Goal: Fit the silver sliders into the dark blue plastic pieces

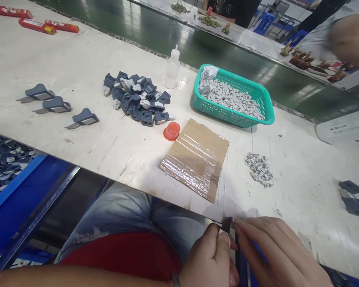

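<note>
My left hand [211,255], closed at the table's front edge, grips a small dark grey plastic part [226,224] between thumb and fingers. Against that part, the pinched fingertips of my right hand [283,251] meet; whatever they hold is too small to make out. Beyond the hands lies a cardboard piece [194,159] covered in clear tape. Right of it is a small pile of light grey pieces [259,169]. A red cap [171,131] touches the cardboard's left corner.
A green basket [233,117] holds many light grey pieces. Left of it stand a squeeze bottle [172,71] and a heap of dark grey parts [136,97]. Three bladed parts [83,117] and red tubes [37,26] lie left. A white bottle [344,125] is at right.
</note>
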Motion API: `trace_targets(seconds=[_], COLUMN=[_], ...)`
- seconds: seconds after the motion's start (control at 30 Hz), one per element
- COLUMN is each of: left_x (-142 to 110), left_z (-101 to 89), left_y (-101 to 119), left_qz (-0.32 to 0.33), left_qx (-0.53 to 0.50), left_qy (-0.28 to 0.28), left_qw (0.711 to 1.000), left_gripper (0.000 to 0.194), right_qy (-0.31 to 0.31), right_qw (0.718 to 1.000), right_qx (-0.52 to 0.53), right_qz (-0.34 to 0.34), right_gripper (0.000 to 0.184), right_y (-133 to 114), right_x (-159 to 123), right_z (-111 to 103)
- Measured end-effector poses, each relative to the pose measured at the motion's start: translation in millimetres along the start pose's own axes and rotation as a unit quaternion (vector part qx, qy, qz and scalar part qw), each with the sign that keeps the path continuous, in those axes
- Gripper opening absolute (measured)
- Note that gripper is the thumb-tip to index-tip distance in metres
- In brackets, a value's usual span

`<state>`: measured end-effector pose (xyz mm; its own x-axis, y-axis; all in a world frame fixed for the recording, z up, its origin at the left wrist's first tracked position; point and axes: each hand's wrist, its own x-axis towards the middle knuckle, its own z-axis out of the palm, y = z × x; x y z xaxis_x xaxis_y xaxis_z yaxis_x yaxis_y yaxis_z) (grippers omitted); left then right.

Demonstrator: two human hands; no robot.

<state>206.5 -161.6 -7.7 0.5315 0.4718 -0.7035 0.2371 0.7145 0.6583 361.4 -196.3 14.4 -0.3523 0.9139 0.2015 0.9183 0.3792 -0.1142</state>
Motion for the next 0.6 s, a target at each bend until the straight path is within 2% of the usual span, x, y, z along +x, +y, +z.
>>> trace_targets(seconds=[0.17, 0.27, 0.37, 0.47, 0.53, 0.6], left_x=[-4.3, -7.8, -14.9, -29.5, -42.4, -54.3], left_z=[11.7, 10.3, -0.8, -16.0, -29.7, -50.4], left_y=[-3.9, 1.1, 6.4, 14.9, 25.2, 39.5], left_qz=[0.045, 0.048, 0.057, 0.096, 0.141, 0.221], left_qx=[0.134, 0.197, 0.226, 0.223, 0.218, 0.231], left_qy=[0.054, 0.047, 0.007, -0.015, 0.011, 0.077], left_qw=[0.989, 0.978, 0.972, 0.97, 0.966, 0.944], left_gripper=[0.035, 0.037, 0.04, 0.041, 0.041, 0.036], right_qy=[0.014, 0.032, 0.057, 0.073, 0.09, 0.107], right_qw=[1.0, 0.998, 0.994, 0.989, 0.984, 0.98], right_qx=[0.016, 0.03, 0.04, 0.051, 0.052, 0.05], right_qz=[0.015, 0.042, 0.083, 0.117, 0.143, 0.161], right_gripper=[0.02, 0.016, 0.011, 0.009, 0.01, 0.014], right_y=[-4.7, -10.9, -17.6, -19.3, -15.2, -5.9], right_x=[0.5, 5.8, 12.5, 15.1, 13.3, 9.2], right_z=[0.4, 0.3, -0.8, -4.7, -7.8, -8.7])
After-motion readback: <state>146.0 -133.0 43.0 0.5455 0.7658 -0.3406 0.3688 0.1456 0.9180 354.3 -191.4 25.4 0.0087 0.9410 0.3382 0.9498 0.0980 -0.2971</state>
